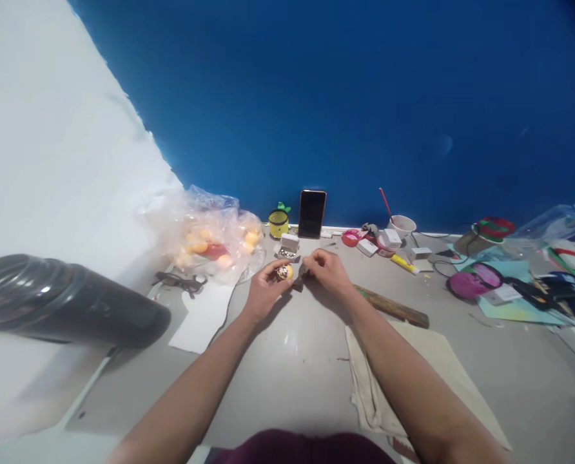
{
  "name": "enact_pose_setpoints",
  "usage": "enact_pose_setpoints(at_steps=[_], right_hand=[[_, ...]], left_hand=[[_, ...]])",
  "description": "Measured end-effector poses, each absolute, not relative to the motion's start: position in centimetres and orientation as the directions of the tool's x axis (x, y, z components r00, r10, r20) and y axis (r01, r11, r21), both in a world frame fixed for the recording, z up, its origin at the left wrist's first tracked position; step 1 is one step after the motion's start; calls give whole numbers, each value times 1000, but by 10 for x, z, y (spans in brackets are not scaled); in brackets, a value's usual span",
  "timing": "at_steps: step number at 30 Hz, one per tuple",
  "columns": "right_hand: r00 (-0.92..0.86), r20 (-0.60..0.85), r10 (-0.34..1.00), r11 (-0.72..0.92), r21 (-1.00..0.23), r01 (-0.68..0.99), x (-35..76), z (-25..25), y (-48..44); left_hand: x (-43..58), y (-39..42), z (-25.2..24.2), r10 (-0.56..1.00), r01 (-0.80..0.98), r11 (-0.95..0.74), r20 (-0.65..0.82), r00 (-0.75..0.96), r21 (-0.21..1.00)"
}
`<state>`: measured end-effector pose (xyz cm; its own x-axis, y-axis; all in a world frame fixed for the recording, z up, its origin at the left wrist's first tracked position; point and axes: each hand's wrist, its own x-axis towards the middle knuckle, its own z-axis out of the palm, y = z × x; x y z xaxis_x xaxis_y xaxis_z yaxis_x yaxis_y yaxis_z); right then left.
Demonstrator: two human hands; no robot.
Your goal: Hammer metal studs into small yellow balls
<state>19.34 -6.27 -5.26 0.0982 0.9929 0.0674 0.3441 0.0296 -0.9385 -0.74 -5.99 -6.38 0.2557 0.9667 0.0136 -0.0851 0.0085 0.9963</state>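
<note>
Both hands meet over the grey table (292, 361) — left hand (264, 293) pinching a small golden ball (284, 272), right hand (327, 270) gripping a dark tool (300, 281) (type unclear).

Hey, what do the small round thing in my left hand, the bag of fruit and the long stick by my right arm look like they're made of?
The round thing in the left hand looks like shiny gold metal or foil; it glints, but it is too small to tell which. The bag is thin clear plastic, crinkled and see-through. The stick looks like brown wood with a dull finish.
</note>
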Motion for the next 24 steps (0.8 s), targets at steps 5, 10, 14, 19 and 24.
enact_pose_setpoints(at_steps=[5,10,14,19,24], right_hand=[[78,-115,990,-126,-505,854,223,-36,-63],[-7,-175,985,-53,-336,940,228,-41,-65],[-74,-48,996,53,-347,937,221,-45,-66],[-100,239,966,164,-268,949,210,-40,-68],[-92,456,885,209,-212,955,199,-41,-71]], left_hand=[[-11,-57,-59,981,-59,-33,44,188,998],[-9,-57,-62,985,-3,-43,43,167,999],[-10,-54,-68,988,119,-91,75,131,989],[-12,-49,-74,996,199,-92,87,35,976],[-11,-50,-73,995,207,-67,51,84,976]])
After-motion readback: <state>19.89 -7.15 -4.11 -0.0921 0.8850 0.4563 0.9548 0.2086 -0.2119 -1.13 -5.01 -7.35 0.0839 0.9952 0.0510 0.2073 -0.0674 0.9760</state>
